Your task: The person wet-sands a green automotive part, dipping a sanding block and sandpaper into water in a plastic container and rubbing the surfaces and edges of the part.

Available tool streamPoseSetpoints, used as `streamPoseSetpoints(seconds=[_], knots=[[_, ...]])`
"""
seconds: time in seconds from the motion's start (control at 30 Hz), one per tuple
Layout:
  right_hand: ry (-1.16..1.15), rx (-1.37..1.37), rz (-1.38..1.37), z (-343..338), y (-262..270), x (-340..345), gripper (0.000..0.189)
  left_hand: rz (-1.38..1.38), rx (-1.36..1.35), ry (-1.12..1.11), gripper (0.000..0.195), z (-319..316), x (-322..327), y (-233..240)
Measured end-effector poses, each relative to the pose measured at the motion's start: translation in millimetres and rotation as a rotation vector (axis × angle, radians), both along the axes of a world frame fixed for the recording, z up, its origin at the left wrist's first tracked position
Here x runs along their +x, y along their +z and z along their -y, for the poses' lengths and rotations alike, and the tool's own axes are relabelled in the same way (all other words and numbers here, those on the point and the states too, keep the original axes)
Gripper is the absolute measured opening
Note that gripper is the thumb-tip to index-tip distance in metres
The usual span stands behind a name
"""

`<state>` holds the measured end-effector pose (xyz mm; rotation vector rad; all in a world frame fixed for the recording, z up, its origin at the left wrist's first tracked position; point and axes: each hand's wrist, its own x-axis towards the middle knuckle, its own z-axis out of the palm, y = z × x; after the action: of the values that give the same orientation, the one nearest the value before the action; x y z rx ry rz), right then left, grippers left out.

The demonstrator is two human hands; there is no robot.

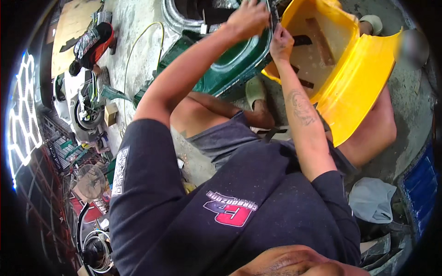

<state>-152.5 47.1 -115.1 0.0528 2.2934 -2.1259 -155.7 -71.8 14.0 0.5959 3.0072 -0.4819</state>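
My left hand point(249, 19) is at the top edge of view, fingers curled beside the rim of a glossy dark green moulded panel point(238, 58); whether it grips anything cannot be told. Close by to the right, my right hand point(282, 43) has its fingers closed on a thin dark strip point(275, 15) along the panel's rim. A glossy yellow moulded shell point(359, 93) stands tilted against my right leg, its hollow side up, with brown strips point(321, 41) on the inner face. Round, dark moulded rings point(169, 17) lie beyond the green panel.
A co-worker point(91, 45) bends over a motorcycle point(83, 103) at the left. A yellow hose point(129, 55) curves over the concrete floor. A cardboard box point(111, 114) and a fan point(89, 181) stand at the left, a grey cloth bag point(372, 200) and a blue panel point(419, 186) at the right.
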Motion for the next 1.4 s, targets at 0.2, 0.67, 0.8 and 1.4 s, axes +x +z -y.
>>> streamPoseSetpoints(seconds=[0.2, 0.67, 0.8, 1.4], knots=[[-0.011, 0.030, 0.006, -6, -12, 2, 0.047, -0.129, -0.001, 0.072, 0.040, -14, 12, -19], [-0.021, 0.005, -0.080, -1, -17, -5, 0.047, 0.040, 0.194, 0.035, 0.038, -18, 48, -13], [0.038, -0.096, 0.032, 1, -7, -1, 0.047, 0.147, 0.321, 0.297, 0.031, -3, 10, -10], [0.022, -0.039, -0.016, -2, -11, -1, 0.051, -0.080, 0.734, 0.238, 0.040, -15, 130, 0]])
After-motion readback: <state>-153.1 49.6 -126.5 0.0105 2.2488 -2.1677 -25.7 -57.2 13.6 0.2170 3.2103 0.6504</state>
